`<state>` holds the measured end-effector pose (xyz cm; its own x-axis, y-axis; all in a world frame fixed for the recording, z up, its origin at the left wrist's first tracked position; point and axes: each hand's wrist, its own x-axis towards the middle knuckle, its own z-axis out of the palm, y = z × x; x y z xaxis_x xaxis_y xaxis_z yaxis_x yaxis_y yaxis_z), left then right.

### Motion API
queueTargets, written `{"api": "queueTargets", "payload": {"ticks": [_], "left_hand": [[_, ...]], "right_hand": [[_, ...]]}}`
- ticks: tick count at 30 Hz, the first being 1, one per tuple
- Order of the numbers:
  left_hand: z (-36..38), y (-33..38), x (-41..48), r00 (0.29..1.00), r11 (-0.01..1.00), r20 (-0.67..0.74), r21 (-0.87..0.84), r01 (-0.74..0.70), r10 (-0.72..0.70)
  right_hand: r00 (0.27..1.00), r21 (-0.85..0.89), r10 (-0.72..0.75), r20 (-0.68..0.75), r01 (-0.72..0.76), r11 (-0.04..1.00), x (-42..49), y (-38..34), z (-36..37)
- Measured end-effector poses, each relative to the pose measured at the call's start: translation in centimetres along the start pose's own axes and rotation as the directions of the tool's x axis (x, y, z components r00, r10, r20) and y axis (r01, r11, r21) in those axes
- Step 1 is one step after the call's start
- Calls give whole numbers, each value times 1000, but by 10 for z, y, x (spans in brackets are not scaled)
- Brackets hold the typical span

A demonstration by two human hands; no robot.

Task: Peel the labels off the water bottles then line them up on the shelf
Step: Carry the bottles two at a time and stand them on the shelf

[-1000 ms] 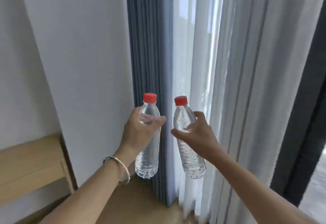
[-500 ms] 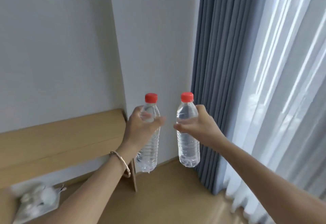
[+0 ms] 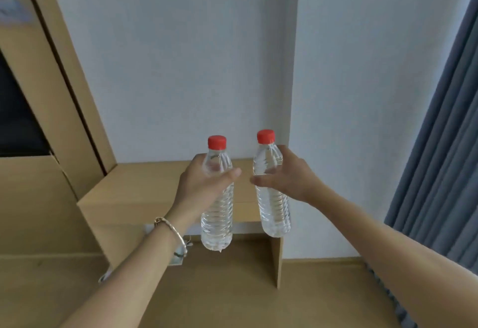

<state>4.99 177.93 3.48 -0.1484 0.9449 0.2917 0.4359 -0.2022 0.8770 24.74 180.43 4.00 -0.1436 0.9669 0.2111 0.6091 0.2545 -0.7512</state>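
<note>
Clear glossy plastic bottles (image 3: 216, 214), matt wooden shelf (image 3: 134, 193).

Operator A: Lighting status?
Operator B: I read soft, even daylight. The white wall (image 3: 181, 69) is uniformly lit, with slight shade beneath the shelf (image 3: 144, 183).
Operator A: Image quality?
Operator B: I see mild overall softness. The top-left corner is blurred, and straight edges lean at the borders.

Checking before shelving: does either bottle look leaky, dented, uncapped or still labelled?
Nothing stands out. The left hand grips the left bottle and the right hand the right bottle; both are roughly upright, capped, label-free, with no spill visible. A pale speck under the left bottle is unidentifiable.
</note>
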Motion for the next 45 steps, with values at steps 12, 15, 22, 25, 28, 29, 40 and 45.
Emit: {"api": "queueTargets", "payload": {"ticks": [12, 15, 22, 25, 28, 29, 40, 45], "left_hand": [[-55, -33, 159, 970, 981, -242, 192, 43, 5], [-65, -54, 179, 953, 982, -301, 165, 93, -40], [-115, -119, 207, 906, 955, -394, 179, 238, -152], [-147, -162, 224, 892, 933, -402, 195, 302, -204], [-179, -202, 244, 860, 923, -432, 138, 359, -270], [-192, -214, 252, 853, 921, -437, 120, 371, -286], [-301, -340, 383, 826, 884, -353, -3, 468, -439], [-297, -392, 455, 812, 865, -307, -91, 494, -496]], "right_hand": [[952, 37, -255, 170, 252, 967, 206, -26, 47], [932, 85, -281, 231, 268, 960, 245, -31, 77], [840, 136, -341, 421, 314, 940, 314, -61, 189], [785, 98, -359, 505, 362, 927, 338, -78, 242], [746, 61, -365, 556, 401, 914, 369, -99, 296], [745, 56, -360, 562, 400, 915, 380, -107, 312], [807, -81, -128, 576, 212, 974, 488, -109, 451], [846, -60, -90, 526, 143, 988, 555, -100, 478]]}}
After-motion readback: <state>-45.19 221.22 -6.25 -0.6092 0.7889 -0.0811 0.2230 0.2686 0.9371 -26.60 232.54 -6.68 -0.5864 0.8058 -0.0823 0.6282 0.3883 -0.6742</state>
